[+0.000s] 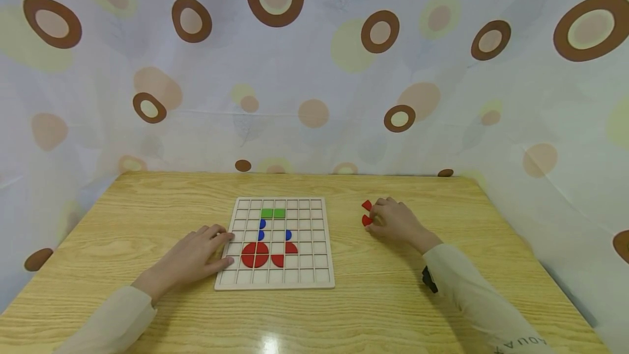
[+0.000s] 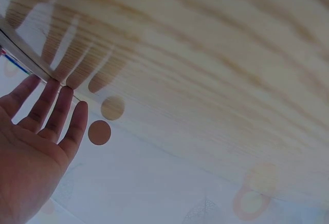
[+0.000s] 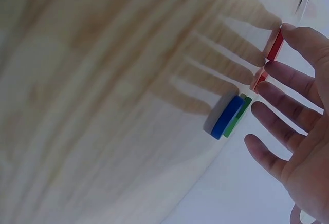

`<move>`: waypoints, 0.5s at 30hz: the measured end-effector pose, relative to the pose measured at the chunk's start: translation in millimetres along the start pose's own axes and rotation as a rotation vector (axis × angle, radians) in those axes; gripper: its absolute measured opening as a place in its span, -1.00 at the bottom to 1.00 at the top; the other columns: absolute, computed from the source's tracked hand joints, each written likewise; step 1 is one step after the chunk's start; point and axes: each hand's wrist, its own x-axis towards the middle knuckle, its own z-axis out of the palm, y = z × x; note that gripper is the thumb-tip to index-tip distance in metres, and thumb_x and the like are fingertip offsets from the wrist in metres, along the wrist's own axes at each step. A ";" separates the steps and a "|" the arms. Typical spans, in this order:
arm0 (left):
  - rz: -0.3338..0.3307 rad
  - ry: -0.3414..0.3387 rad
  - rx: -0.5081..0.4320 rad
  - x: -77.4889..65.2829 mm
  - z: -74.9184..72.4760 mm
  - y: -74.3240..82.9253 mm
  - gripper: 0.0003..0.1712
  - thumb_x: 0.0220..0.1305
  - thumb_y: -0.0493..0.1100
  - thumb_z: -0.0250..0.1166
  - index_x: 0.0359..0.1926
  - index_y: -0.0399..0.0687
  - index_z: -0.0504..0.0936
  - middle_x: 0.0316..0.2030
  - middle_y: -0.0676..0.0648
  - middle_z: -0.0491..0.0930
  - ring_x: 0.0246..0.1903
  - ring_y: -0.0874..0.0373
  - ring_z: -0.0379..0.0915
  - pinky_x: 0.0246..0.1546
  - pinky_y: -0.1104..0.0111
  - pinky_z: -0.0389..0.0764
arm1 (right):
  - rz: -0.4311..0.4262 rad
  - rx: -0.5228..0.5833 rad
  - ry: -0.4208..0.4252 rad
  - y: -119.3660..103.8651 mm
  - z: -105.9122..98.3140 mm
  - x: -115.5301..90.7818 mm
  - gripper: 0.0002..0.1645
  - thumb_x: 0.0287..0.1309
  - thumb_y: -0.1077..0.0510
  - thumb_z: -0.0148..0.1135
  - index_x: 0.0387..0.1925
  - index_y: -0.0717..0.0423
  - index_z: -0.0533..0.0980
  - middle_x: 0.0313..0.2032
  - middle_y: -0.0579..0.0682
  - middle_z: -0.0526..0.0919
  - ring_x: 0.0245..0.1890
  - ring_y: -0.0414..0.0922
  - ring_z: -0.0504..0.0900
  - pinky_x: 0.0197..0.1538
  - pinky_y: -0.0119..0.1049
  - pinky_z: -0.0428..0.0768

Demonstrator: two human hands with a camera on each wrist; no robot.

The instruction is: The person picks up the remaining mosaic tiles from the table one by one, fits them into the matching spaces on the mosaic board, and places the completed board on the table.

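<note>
A white square grid board [image 1: 309, 277] lies on the table. My left hand [image 1: 194, 255] rests at its left edge, thumb and fingertips touching the rim and the fingers fairly straight. On the grid sit a red circle of quarter pieces [image 1: 255, 254], two separate red quarters, several blue half-circles [image 1: 261, 235] and two green squares [image 1: 273, 213]. Right of the board, my right hand [image 1: 395, 223] pinches a red quarter-circle piece [image 3: 276, 45] between thumb and index finger, low at the table. Another red quarter-circle piece [image 1: 367, 205] lies just beyond it.
A blue curved piece [image 3: 227, 117] and a green piece [image 3: 239, 115] lie by my right fingers; the hand hides them from the head view. The wooden table [image 1: 304, 321] ends at a patterned cloth [image 1: 314, 141] behind and at the sides.
</note>
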 end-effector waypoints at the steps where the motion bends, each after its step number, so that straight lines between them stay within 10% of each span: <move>1: -0.001 -0.002 0.000 0.0 -0.2 0.2 -0.42 0.16 0.19 0.18 0.11 -0.03 0.48 0.04 -0.05 0.44 0.03 -0.01 0.38 -0.02 0.04 0.45 | -0.001 0.001 0.001 0.1 0.1 0.1 -0.79 -0.01 -0.09 0.31 -0.46 -0.07 0.55 -0.29 -0.06 0.55 -0.28 -0.06 0.45 -0.19 0.02 0.47; 15: 0.023 0.021 0.013 0.0 0.6 -0.8 -0.43 0.16 0.18 0.20 0.09 -0.05 0.49 0.02 -0.05 0.45 -0.01 0.01 0.40 -0.06 0.06 0.48 | -0.038 0.016 0.008 -1.6 -5.9 -0.6 -0.78 -0.01 0.00 0.33 -0.36 0.02 0.57 -0.25 0.00 0.56 -0.24 -0.01 0.48 -0.21 0.01 0.49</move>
